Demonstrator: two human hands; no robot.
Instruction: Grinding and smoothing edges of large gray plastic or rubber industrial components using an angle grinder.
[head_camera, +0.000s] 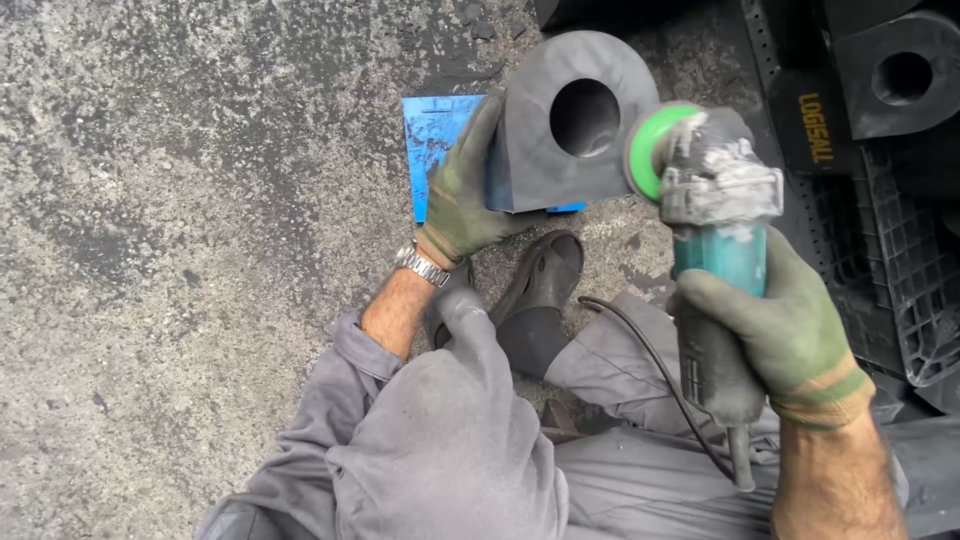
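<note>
The person crouches over rough concrete floor (180, 250), grey sleeves and trouser legs filling the bottom of the frame. The left hand (465, 195), in a green glove, grips the side of a dark grey rubber block (560, 165) with a round hole through it, at top centre. The block stands on a blue plate (432, 140). The right hand (790, 335), also gloved, wraps the body of a dusty teal angle grinder (715, 230), its green disc (650, 150) just beside the block's right edge. A dark sandal (545, 275) shows below the block. More black blocks (900, 70) and a black crate (900, 270) lie at upper right.
</note>
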